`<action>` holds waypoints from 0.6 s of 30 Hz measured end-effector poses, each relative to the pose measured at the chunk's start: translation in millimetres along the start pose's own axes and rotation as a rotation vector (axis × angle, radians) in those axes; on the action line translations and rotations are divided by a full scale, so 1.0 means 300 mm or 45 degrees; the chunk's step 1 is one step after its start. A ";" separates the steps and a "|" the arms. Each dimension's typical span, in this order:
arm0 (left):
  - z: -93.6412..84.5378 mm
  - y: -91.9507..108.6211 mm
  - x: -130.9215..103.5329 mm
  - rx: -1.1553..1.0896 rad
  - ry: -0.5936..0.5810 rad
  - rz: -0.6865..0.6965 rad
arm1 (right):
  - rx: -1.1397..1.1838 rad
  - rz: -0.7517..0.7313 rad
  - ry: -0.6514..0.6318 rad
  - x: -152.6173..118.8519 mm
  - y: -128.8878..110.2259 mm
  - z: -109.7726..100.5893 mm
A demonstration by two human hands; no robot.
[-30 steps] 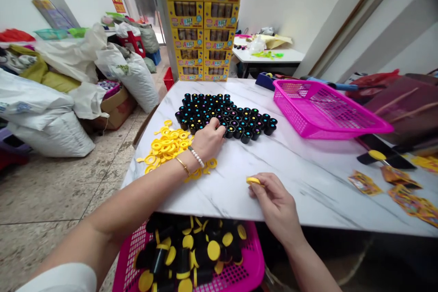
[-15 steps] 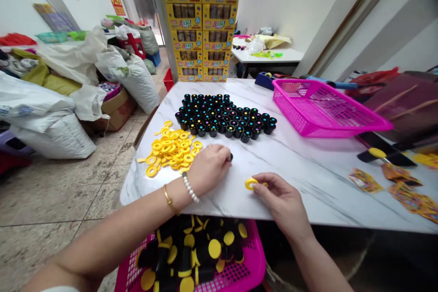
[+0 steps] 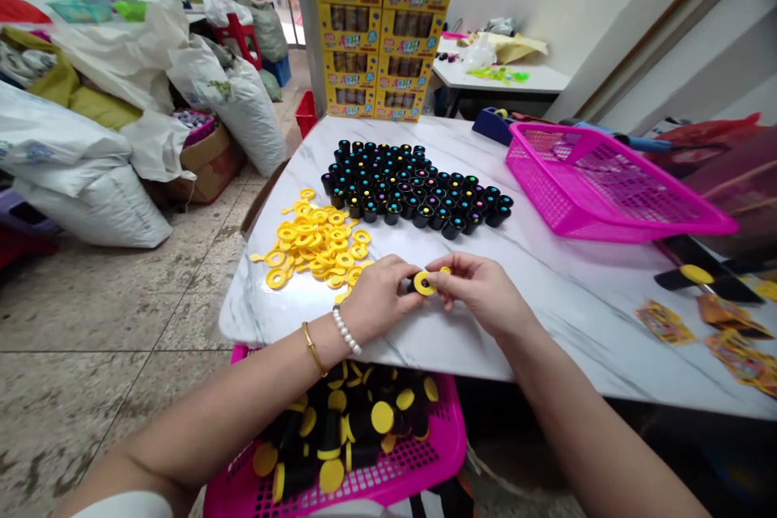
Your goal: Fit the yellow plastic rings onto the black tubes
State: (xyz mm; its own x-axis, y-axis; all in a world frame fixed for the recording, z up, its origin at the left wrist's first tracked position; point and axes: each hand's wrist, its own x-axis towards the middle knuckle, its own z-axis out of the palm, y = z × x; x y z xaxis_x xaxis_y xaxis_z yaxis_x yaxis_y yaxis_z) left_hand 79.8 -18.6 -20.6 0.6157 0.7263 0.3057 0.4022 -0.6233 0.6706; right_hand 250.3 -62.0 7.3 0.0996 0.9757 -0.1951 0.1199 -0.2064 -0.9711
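Note:
Between my two hands, above the front part of the marble-patterned table, a yellow plastic ring (image 3: 423, 283) lies against the end of a small black cylinder (image 3: 410, 286). My left hand (image 3: 388, 290) is closed around the cylinder and hides most of it. With pinched fingers, my right hand (image 3: 479, 287) grips the ring from the right. Left of my left hand spreads a pile of yellow rings with tabs (image 3: 316, 247). Behind both hands stand many black caps (image 3: 413, 193) in a cluster, with coloured dots inside their tops.
A pink basket (image 3: 452, 453) of black cylinders with yellow ends sits below the table's front edge. Another pink basket (image 3: 625, 214) stands at the right. Yellow boxes (image 3: 380, 40) are stacked behind the table. Orange packets (image 3: 664, 322) lie at the right; white sacks (image 3: 236, 105) stand left.
My right hand has brought the yellow ring up and left to the black cylinder in my left hand. The left hand has turned so the cylinder's end shows. The view has shifted slightly.

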 end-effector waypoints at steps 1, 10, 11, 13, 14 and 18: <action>-0.002 0.000 -0.001 0.005 -0.004 -0.002 | -0.029 0.005 0.000 0.010 -0.002 0.005; -0.006 0.000 0.003 0.000 -0.039 -0.023 | 0.070 0.056 -0.091 0.029 0.026 0.008; -0.007 0.005 0.001 0.001 -0.038 -0.029 | 0.074 0.060 -0.102 0.028 0.028 0.008; -0.014 0.015 -0.002 -0.009 -0.033 -0.064 | 0.066 0.078 -0.131 0.026 0.031 0.007; -0.018 0.020 -0.001 -0.021 -0.029 -0.090 | 0.058 0.089 -0.151 0.024 0.032 0.007; -0.039 0.023 0.029 -0.151 -0.110 -0.233 | 0.025 0.057 -0.158 0.016 0.037 0.011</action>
State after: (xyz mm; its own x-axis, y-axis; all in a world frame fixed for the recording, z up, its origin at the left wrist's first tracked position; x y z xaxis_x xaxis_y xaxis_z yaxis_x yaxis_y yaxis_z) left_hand 80.0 -13.1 -5.5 0.5978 0.7932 0.1160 0.4331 -0.4413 0.7859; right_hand 249.0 -59.4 -4.9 -0.0185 0.9675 -0.2524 0.0989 -0.2494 -0.9633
